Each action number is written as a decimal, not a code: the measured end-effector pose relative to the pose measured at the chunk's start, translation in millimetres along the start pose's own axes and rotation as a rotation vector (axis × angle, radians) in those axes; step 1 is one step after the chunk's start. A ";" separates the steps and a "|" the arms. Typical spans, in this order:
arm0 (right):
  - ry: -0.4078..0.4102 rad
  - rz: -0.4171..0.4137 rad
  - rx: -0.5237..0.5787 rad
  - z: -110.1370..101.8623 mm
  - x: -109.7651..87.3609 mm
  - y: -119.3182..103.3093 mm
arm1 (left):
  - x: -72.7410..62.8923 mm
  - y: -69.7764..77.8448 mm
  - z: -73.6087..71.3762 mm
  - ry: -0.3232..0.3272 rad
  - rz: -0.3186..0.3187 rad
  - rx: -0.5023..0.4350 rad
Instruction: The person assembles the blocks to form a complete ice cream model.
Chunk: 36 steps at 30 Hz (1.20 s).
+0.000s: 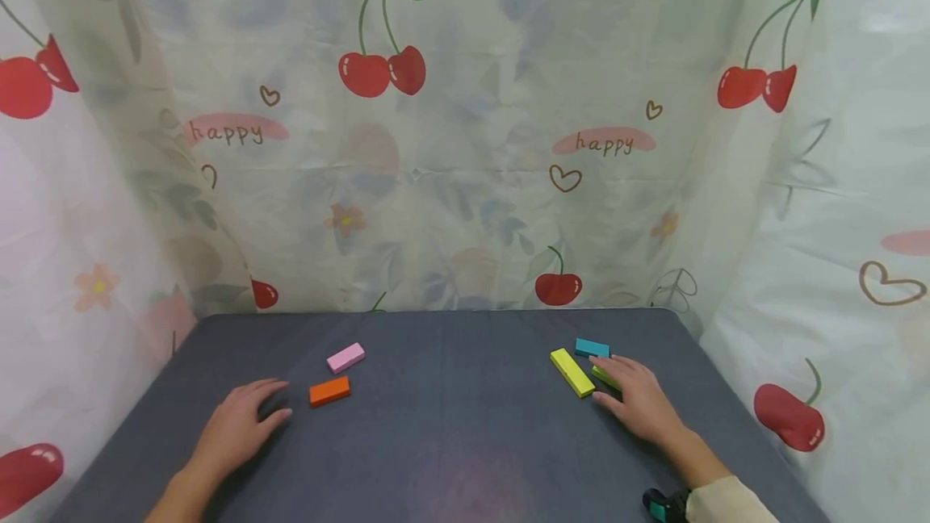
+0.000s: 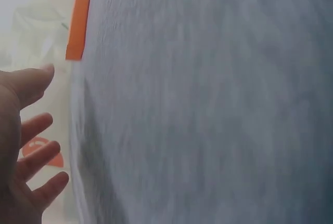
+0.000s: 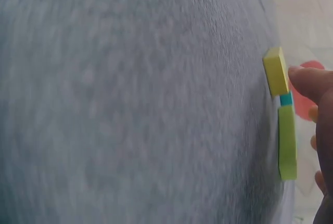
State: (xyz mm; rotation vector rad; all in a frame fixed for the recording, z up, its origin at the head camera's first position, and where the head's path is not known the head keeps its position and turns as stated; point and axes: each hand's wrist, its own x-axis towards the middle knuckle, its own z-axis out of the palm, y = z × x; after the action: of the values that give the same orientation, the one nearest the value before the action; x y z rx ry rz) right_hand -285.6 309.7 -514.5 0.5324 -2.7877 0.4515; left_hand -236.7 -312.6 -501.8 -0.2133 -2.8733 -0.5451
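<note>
My left hand (image 1: 236,428) hovers or rests near the table's left side, thumb and fingers spread apart, holding nothing. Just right of its fingertips lies an orange block (image 1: 330,391), also visible in the left wrist view (image 2: 78,26). Behind that is a pink block (image 1: 345,357). On the right, my right hand (image 1: 641,402) has its fingers extended over a green block (image 1: 605,378), partly covering it. A yellow block (image 1: 571,373) lies left of the thumb, and a blue block (image 1: 592,348) sits behind the fingers. Whether the fingers touch the green block, I cannot tell.
All the blocks lie flat on a dark grey cloth-covered table (image 1: 450,418). A pale curtain (image 1: 450,135) with cherry prints hangs behind it and along both sides. A black and teal strap-like object (image 1: 663,507) is beside the right wrist, near a cream sleeve (image 1: 726,500).
</note>
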 end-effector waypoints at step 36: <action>-0.027 -0.024 -0.019 21.0 12.5 -29.3 | 32.4 33.2 9.6 -0.164 -0.180 -0.022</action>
State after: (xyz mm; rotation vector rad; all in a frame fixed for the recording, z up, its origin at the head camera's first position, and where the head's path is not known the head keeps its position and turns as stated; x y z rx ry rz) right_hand -289.4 272.6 -522.4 0.5709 -2.8056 0.4147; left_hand -263.8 -275.2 -491.6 -0.0021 -3.0665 -0.6190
